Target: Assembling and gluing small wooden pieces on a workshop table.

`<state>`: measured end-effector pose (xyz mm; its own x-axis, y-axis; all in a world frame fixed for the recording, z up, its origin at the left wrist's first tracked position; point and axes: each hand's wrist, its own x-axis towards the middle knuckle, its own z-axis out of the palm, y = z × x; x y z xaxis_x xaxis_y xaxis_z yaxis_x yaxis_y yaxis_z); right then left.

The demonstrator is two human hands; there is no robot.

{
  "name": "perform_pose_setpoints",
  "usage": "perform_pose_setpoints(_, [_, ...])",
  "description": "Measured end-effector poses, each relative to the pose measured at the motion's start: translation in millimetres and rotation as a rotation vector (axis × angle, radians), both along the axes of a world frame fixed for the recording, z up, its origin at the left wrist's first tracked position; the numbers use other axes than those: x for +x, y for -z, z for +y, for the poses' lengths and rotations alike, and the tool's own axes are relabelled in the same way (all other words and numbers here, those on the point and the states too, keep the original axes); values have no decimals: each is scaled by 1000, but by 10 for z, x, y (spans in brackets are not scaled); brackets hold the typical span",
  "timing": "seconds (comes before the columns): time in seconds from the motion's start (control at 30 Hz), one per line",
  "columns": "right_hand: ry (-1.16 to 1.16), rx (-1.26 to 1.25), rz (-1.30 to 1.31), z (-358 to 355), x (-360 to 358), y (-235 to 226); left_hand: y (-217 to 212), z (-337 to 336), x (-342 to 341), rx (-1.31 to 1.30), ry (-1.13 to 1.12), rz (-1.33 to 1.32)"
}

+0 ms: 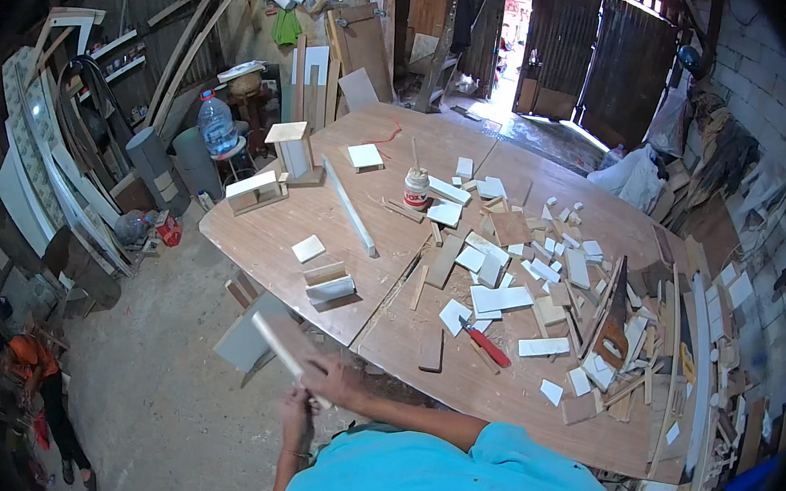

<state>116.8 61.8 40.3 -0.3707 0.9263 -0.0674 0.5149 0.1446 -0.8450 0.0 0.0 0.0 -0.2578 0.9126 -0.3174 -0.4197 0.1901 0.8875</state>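
Note:
A narrow wooden board (279, 346) with a white edge is held at a slant in front of me, off the table's near left edge. My left hand (297, 412) is closed around its lower end. My right hand (332, 382) presses against the board just above, its fingers bent over it and slightly blurred. Below the board's upper end, a grey-white panel (247, 340) leans near the table's side. Closest on the tabletop are a small wood-and-white block assembly (329, 287) and a white square piece (309, 248).
The wooden table (274, 221) carries scattered white and wood offcuts, a glue jar (416, 191), red-handled pliers (487, 344), a handsaw (613, 335) and a long white strip (349, 209). Another person (40, 383) is at lower left. Boards lean along the left wall.

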Motion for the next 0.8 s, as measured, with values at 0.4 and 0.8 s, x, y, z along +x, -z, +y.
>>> perform_pose_setpoints(0.4, [-83,67,33,367,238,-106,-42,249,366,5,-135,1])
perform_pose_setpoints(0.8, [-33,-4,87,518,502,-73,-208,399,624,-51,-101,3])
